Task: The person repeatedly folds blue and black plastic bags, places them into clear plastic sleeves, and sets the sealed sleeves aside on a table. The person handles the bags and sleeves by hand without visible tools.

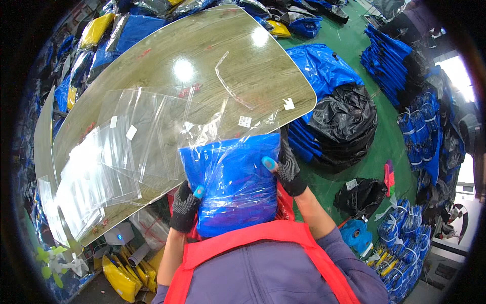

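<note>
I see a wooden table (202, 45) with a stack of clear plastic bags (96, 172) at its left. Black bin bag (347, 121) on the green floor (392, 147), bundled blue items (387, 55) beyond, yellow packs (121, 276) below.

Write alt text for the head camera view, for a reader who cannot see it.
Two gloved hands, left hand and right hand, grip a blue folded item in a clear plastic bag against the person's chest. Ahead, a wood-grain table bears a stack of empty clear bags; a black plastic sack lies on the green floor.
</note>
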`<control>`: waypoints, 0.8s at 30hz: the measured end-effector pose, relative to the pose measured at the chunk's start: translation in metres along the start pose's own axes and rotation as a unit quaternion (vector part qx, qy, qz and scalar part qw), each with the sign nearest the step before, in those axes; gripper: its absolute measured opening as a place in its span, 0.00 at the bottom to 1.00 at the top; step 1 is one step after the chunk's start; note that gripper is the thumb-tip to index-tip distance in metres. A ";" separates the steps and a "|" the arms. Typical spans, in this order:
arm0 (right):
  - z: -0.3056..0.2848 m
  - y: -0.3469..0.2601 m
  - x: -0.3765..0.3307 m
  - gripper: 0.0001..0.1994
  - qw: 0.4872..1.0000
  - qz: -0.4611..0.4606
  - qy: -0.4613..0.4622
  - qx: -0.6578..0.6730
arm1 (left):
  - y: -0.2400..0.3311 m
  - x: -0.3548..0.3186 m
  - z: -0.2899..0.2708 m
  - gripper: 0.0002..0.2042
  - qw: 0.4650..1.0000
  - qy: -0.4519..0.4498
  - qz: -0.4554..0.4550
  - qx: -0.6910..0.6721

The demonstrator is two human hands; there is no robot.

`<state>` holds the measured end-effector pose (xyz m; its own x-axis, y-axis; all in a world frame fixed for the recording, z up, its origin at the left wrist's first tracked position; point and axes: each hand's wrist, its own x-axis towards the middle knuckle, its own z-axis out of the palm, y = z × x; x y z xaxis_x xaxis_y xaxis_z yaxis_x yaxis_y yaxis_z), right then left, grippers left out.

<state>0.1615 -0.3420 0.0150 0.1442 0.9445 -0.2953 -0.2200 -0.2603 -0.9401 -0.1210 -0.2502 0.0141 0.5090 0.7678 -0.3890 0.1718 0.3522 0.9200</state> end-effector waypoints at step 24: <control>-0.003 0.009 -0.024 0.34 0.990 0.115 -0.064 -0.047 | -0.027 -0.019 0.004 0.31 0.969 0.077 -0.214 -0.095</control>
<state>0.1594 -0.3673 0.0128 -0.0232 0.8741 -0.4851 -0.1404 -0.4833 -0.8641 -0.1316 -0.2763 -0.0035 0.2915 0.5957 -0.7485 0.1743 0.7363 0.6538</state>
